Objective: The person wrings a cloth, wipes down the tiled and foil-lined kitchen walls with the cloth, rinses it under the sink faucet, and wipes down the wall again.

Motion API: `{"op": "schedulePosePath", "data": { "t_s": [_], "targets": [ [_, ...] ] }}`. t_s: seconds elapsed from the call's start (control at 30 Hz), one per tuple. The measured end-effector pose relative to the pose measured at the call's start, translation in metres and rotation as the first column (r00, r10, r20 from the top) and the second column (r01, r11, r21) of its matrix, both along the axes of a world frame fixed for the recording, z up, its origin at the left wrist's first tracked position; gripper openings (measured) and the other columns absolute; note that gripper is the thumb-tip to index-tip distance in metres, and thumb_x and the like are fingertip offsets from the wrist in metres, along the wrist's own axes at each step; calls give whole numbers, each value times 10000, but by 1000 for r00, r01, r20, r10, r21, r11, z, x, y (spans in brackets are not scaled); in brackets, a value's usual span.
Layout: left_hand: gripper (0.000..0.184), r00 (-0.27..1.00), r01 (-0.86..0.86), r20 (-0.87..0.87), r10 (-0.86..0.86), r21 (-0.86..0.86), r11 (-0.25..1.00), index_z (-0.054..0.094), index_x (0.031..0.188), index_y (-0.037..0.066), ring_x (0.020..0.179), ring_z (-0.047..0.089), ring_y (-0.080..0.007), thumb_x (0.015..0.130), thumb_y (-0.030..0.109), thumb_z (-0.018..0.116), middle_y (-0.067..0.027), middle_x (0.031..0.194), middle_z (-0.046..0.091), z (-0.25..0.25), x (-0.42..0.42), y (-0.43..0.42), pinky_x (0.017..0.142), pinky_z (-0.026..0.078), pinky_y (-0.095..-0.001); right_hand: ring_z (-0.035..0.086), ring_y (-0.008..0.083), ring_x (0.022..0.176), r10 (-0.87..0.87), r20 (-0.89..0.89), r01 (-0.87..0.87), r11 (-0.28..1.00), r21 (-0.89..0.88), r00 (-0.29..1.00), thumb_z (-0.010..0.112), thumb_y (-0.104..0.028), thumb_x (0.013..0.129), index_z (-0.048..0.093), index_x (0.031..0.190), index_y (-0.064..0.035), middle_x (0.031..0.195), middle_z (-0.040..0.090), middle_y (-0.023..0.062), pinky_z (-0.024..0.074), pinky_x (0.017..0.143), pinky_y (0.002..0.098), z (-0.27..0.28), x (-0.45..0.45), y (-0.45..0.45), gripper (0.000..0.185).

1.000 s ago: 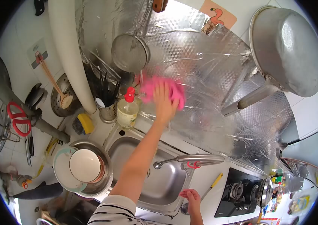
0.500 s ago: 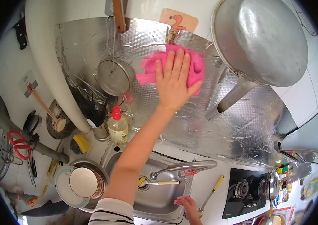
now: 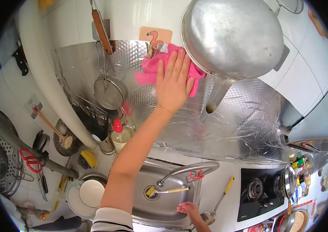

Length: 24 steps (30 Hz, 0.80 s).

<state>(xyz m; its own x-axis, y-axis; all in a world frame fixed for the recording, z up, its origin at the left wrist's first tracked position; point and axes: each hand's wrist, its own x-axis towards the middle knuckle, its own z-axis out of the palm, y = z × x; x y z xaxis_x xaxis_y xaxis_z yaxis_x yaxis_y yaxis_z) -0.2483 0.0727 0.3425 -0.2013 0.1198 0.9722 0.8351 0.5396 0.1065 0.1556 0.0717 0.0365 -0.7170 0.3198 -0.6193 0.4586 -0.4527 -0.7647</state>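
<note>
My left hand point(image 3: 172, 83) lies with long, spread fingers over a bright pink cloth point(image 3: 150, 77), pressing it against the foil-covered wall point(image 3: 152, 116). The cloth is bunched under the palm, its loose end to the left. Its upper right part reaches the rim of a large hanging metal pan point(image 3: 233, 38). Just above is a flamingo hook plate point(image 3: 164, 35). Low down, my right hand point(image 3: 189, 210) hovers over the right front of the steel sink point(image 3: 164, 210), empty, fingers loosely bent and apart. A brush with a yellow head point(image 3: 171, 190) lies in the sink by the drain.
A strainer point(image 3: 110, 93) hangs left of the cloth, above a red-capped bottle point(image 3: 120, 137). The faucet point(image 3: 191, 169) arches over the sink. A ladle point(image 3: 220, 199) and a black gas stove point(image 3: 258, 208) are on the right. Bowls point(image 3: 91, 192) stand at left.
My left hand and the cloth have moved up and right along the wall, closer to the pan. The whole view has shifted. My right hand stays low by the sink.
</note>
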Motion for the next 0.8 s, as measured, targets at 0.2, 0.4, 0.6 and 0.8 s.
{"op": "schedulePosePath", "data": {
  "t_s": [0.2,0.4,0.6,0.8],
  "targets": [
    [546,990,41,-101,-100,-472,880,431,1382,138,1335,359,-195,859,248,545,-36,1443,405,-89,2,-14,1098,236,-405,666,243,870,-23,-57,22,1000,-13,998,507,-139,920,587,1033,36,952,664,155,517,818,319,5,-5,-4,223],
    [527,988,137,-30,-149,-249,959,448,1369,133,1337,361,-195,847,140,520,-39,1430,420,-22,0,-22,1096,262,-411,662,229,797,-118,-226,145,983,108,967,507,-124,916,605,993,36,868,667,149,526,768,324,68,-17,18,203],
    [569,989,81,-91,-114,-305,949,407,1394,109,1345,351,-201,837,164,512,-37,1434,417,-20,-6,-14,1106,246,-422,595,142,674,-80,-559,362,834,416,826,487,-74,925,616,946,29,783,641,84,486,664,265,182,-69,53,166],
    [591,880,-178,-423,-217,-717,674,401,1399,101,1360,327,-203,832,184,546,-54,1443,401,-87,-27,-41,1105,250,-436,600,126,709,21,-600,327,823,464,800,481,-66,931,617,951,27,811,641,75,476,658,253,225,-111,40,167]
  ]
}}
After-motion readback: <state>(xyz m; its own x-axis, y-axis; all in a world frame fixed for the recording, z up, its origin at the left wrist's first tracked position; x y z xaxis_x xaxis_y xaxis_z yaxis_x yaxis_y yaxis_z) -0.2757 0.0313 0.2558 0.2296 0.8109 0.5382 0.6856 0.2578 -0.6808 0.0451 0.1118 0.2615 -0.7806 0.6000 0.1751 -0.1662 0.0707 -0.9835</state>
